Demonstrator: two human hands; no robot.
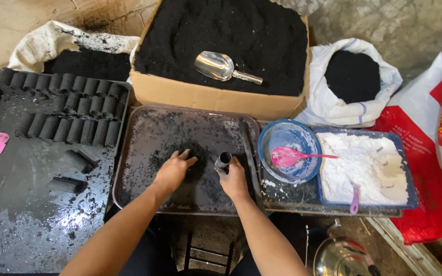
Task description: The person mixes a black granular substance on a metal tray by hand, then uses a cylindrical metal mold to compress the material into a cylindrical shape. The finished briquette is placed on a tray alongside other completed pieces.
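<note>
Below, stained concrete floor; left hand fingers spread on black powder in tray; right hand grips tube.

At your twelve o'clock stands a brown cardboard box; at three o'clock, a red-and-white printed plastic bag.

Metal scoop in box; pink spoon in bowl.
</note>
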